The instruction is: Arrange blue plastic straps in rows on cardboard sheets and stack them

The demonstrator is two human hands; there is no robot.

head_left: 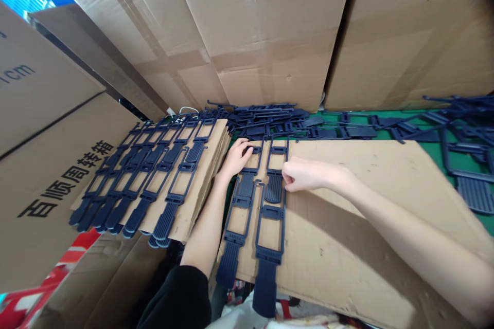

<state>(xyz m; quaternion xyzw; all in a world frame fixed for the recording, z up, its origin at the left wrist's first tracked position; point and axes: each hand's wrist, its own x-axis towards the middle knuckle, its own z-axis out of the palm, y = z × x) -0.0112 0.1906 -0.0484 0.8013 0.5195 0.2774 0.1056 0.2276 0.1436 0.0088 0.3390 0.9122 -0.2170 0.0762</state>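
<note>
My left hand [236,158] rests at the upper end of a dark blue plastic frame [252,163] on a cardboard sheet [347,205]. Its thumb and fingers are apart, touching the frame. My right hand [299,174] is closed in a pinch at the right edge of a second such frame [277,161]; its fingertips are partly hidden. Below these, two more frames with ribbed tabs overlap them in columns, a lower left frame [237,221] and a lower right frame [270,231]. Both lower tabs stick out past the sheet's near edge.
On the left, stacked cardboard sheets [210,185] carry several rows of the same frames [154,185]. A heap of loose frames [266,118] lies behind, with more loose pieces [469,154] on the green surface [428,151] at right. Large cardboard boxes [266,25] wall the back.
</note>
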